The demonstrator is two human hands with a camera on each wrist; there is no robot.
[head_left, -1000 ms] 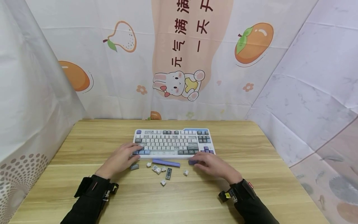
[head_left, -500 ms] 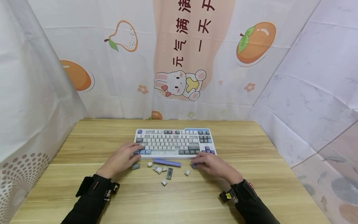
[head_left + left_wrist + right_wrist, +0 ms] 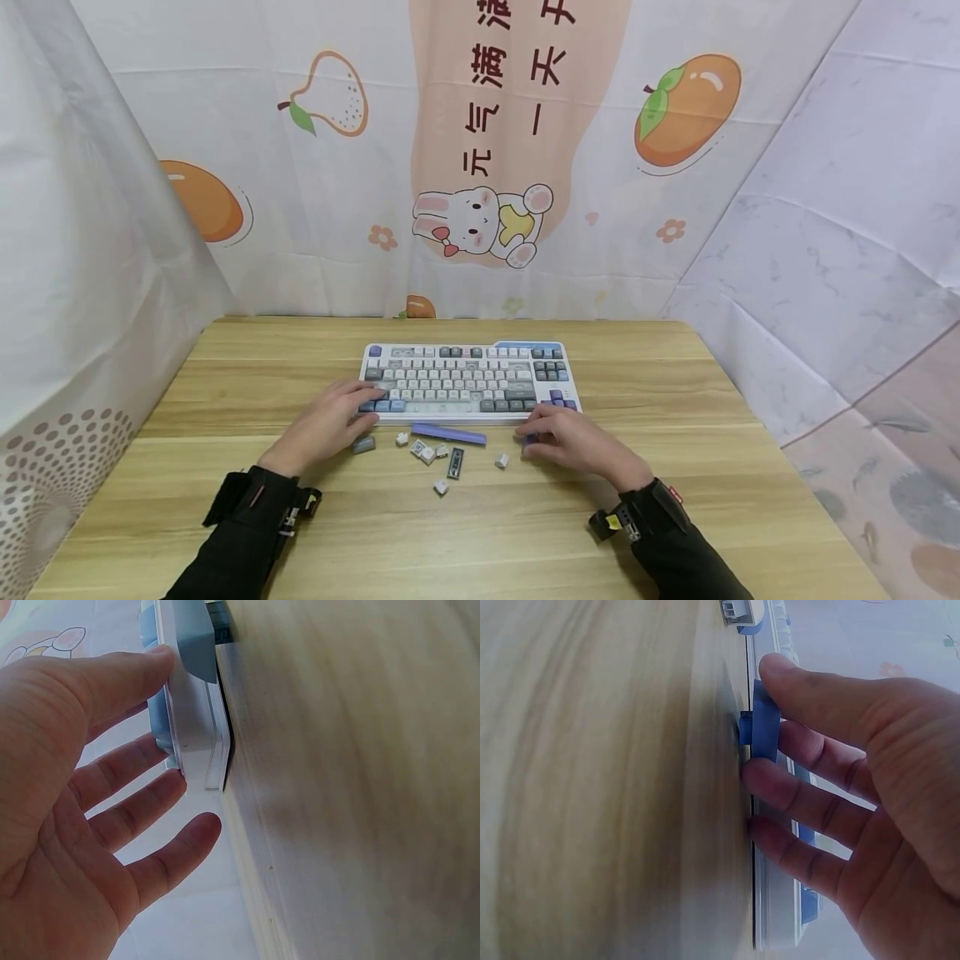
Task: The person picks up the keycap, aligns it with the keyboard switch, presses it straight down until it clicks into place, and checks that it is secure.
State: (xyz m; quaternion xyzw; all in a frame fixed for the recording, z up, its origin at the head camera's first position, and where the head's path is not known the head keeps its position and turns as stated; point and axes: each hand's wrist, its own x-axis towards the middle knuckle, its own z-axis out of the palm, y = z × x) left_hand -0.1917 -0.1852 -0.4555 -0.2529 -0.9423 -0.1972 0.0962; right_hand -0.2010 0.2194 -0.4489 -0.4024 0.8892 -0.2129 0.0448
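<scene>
A white keyboard (image 3: 465,419) with white, grey, blue and purple keycaps lies on the table. My left hand (image 3: 322,429) rests at its front left corner, fingers over the blue keys and thumb by the front edge. In the right wrist view, my right hand (image 3: 900,772) pinches a blue-purple keycap (image 3: 766,724) on edge between thumb and fingers, its stem side towards the table. That keycap is mostly hidden behind the fingers in the head view. A long purple spacebar keycap (image 3: 448,434) lies along the keyboard's front edge.
In front of the keyboard lie a grey keycap (image 3: 363,445) near the left thumb, a dark long keycap (image 3: 455,463), a white keycap (image 3: 502,460) and several other small white ones. A printed curtain (image 3: 337,183) hangs behind the wooden table (image 3: 480,542).
My right hand has lifted the purple keycap off the table, tilted it up between the fingers and shifted slightly right. My left hand stays at the keyboard's corner.
</scene>
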